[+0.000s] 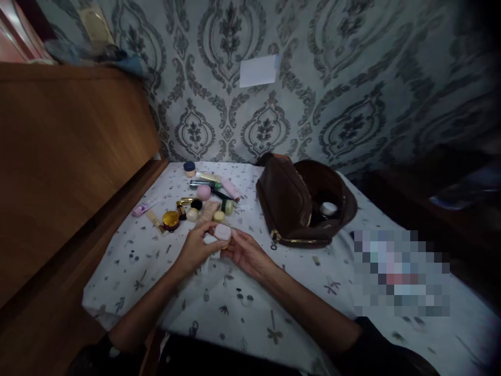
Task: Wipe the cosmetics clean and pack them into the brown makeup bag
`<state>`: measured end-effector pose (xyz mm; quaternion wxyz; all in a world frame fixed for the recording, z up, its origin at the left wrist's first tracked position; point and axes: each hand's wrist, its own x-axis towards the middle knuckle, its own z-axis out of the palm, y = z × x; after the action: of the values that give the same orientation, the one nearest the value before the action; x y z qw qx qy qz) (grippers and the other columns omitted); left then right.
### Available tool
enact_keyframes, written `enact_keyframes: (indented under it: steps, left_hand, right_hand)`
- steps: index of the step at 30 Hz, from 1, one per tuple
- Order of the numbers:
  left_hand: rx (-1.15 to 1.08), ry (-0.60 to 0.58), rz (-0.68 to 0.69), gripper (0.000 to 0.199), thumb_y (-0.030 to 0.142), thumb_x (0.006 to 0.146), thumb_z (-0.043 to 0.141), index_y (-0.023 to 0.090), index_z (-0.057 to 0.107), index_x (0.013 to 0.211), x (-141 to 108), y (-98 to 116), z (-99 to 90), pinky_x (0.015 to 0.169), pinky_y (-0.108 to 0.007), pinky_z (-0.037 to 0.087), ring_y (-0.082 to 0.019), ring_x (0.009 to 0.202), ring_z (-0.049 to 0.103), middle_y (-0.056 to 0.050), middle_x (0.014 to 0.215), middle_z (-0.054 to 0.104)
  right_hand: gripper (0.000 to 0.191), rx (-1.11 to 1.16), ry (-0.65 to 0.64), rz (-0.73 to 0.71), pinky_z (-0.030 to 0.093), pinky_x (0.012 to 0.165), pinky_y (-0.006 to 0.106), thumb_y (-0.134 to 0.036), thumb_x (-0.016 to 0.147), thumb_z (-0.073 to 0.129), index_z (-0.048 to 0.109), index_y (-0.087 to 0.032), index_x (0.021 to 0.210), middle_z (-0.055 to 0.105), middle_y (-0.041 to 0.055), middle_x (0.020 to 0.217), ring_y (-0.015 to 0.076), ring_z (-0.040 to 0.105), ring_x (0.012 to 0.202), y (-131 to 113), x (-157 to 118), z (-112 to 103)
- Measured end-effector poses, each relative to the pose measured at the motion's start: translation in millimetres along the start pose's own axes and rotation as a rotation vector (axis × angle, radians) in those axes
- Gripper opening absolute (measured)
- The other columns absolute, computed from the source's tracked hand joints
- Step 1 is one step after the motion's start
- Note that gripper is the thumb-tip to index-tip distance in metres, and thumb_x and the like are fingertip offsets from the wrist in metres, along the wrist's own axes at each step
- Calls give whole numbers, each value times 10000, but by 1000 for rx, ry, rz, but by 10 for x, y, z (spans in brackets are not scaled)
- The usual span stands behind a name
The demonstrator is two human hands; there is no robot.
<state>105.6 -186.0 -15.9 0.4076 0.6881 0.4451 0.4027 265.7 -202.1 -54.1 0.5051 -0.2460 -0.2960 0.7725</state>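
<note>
Two bare hands on the near part of a patterned, cloth-covered bench [254, 308]. Clock directions are taken from the pale-lidded jar [223, 233], with 12 o'clock toward the wall [262, 120]. The jar lies between both hands, just above the cloth. The left hand [194, 246], at 8 o'clock, has its fingers partly curled and closed on the jar's side, with a white object [212, 241] under the thumb. The right hand [246, 254], at 4 o'clock, has its fingers bent and closed on the opposite side; their exact contact beneath is hidden.

Cosmetics lie in a loose group from 9 to 12 o'clock: a gold-lidded jar [171, 220] between 9 and 10; a blue-lidded jar [190, 168] and a pink round item [203, 192] at 11; a pink tube [231, 189] and a small green jar [227, 207] at 12. At 2 o'clock stands an open brown bag [284, 203], a white-topped container [327, 209] visible within. Between 3 and 4 o'clock, well apart, is a pixelated area, its contents unreadable.
</note>
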Motion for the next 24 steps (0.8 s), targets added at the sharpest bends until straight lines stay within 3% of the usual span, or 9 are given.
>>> enact_keyframes:
  steps: [5, 9, 12, 15, 18, 21, 24]
  left_hand:
    - [-55, -86, -69, 455, 378, 643, 785, 188, 712, 1049, 18, -82, -8, 672, -247, 460, -172, 760, 588, 14, 766, 624]
    - [-145, 86, -133, 354, 483, 725, 725, 194, 696, 928, 43, -109, -33, 659, -272, 483, -191, 761, 611, -4, 802, 665]
    - [-193, 188, -179, 396, 569, 833, 606, 208, 659, 987, 44, -39, 34, 603, -292, 492, -199, 701, 624, -15, 806, 686]
    - [-32, 172, 70, 384, 520, 921, 508, 195, 665, 1050, 24, 46, 189, 838, -363, 533, -247, 975, 651, -68, 1026, 701]
    - [198, 15, 374, 339, 384, 981, 445, 192, 626, 1194, -7, 29, 354, 1031, -395, 468, -240, 1201, 569, -96, 1221, 644]
    - [377, -84, 531, 368, 308, 1007, 408, 201, 524, 1339, -28, -113, 421, 1036, -392, 473, -224, 1217, 556, -115, 1271, 603]
    - [574, -67, 651, 370, 337, 998, 432, 191, 545, 1319, -31, -267, 385, 935, -390, 522, -254, 1146, 585, -142, 1223, 592]
  right_hand:
    - [364, 104, 96, -7, 563, 744, 299, -379, 741, 826, 705, -164, 1009, 761, 47, 936, 153, 697, 794, 36, -161, -167]
    - [324, 255, 164, 17, 545, 622, 213, -395, 773, 802, 690, -167, 974, 749, 25, 876, 124, 677, 746, 31, -173, -208]
    - [309, 351, 192, 74, 509, 531, 162, -417, 834, 742, 658, -165, 994, 737, 26, 865, 109, 668, 715, 11, -144, -230]
    - [329, 361, 192, 95, 507, 521, 134, -415, 849, 727, 632, -158, 1030, 721, 27, 864, 101, 668, 726, 4, -132, -250]
    - [342, 323, 191, 34, 532, 547, 143, -407, 786, 791, 629, -168, 971, 696, -10, 809, 81, 644, 670, 13, -149, -260]
    - [422, 242, 169, -28, 530, 532, 161, -426, 662, 873, 638, -183, 915, 672, -38, 768, 73, 619, 620, 18, -176, -255]
    - [443, 124, 142, -37, 515, 529, 175, -437, 619, 892, 649, -183, 890, 654, -42, 749, 72, 602, 603, 20, -190, -229]
